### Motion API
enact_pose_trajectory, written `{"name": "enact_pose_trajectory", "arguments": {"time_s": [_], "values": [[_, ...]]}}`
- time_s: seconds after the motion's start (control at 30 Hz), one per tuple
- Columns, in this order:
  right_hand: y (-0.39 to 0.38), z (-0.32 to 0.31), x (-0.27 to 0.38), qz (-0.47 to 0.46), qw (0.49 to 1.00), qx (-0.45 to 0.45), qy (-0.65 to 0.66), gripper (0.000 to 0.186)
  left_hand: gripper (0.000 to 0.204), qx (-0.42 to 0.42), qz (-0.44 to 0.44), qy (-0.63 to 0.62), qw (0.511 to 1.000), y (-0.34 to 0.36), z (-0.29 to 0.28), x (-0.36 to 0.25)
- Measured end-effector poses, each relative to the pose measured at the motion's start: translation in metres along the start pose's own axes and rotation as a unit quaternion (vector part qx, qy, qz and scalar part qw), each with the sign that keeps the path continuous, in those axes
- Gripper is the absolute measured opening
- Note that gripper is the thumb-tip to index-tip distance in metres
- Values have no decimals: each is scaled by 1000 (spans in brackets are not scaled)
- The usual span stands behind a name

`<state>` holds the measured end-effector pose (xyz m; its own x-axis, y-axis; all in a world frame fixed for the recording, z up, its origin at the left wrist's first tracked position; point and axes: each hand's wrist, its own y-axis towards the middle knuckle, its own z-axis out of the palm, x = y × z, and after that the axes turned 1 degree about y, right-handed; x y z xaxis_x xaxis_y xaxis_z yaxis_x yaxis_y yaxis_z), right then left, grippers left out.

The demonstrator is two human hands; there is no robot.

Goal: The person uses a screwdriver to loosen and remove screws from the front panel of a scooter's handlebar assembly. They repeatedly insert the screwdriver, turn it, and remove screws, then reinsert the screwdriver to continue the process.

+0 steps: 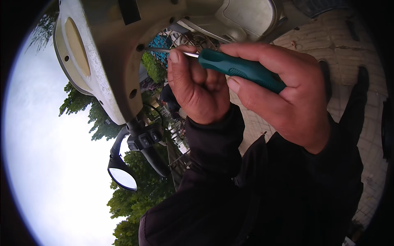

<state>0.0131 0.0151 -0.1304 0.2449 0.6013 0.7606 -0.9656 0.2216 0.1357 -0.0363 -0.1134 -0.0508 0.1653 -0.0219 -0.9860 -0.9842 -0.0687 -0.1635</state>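
My right hand [293, 92] is closed around the green handle of a screwdriver [238, 69], thumb along one side. The metal shaft points left. My left hand [201, 92] is curled with its thumb and fingers about the shaft, steadying it near the tip. The tip reaches a dark round hole in the beige plastic cover [121, 49] of a scooter. Whether a screw sits in that hole, I cannot tell. A second hole [133, 94] shows lower on the same cover.
Below the cover are a handlebar grip [155, 162], a switch block [144, 139] and a round-edged mirror [122, 178]. More beige scooter bodywork [250, 16] is at the top. Paving [340, 49] lies at the right. Trees [143, 197] and sky fill the left background.
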Motion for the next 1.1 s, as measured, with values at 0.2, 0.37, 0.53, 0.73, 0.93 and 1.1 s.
{"name": "enact_pose_trajectory", "arguments": {"time_s": [0.2, 0.37, 0.53, 0.73, 0.93, 1.1], "values": [[8, 5, 6, -13, 999, -12, -26, 32, 32, 27, -14, -20, 999, 8, 0, -4], [19, 2, 26, 32, 998, 14, -51, 30, 32, 57, -24, -48, 997, 12, 0, -5], [29, 7, 38, -7, 997, 3, -75, 27, 32, 51, -27, -61, 996, 17, 2, -11], [41, 9, 35, -89, 985, 3, -146, 24, 31, 59, -34, -77, 995, 22, -3, -13], [38, 28, 46, -213, 913, -24, -347, 22, 31, 39, -48, -99, 993, 18, 1, -19], [33, 34, 46, -171, 944, -39, -281, 24, 31, 63, -54, -110, 990, 22, -8, -19]]}}
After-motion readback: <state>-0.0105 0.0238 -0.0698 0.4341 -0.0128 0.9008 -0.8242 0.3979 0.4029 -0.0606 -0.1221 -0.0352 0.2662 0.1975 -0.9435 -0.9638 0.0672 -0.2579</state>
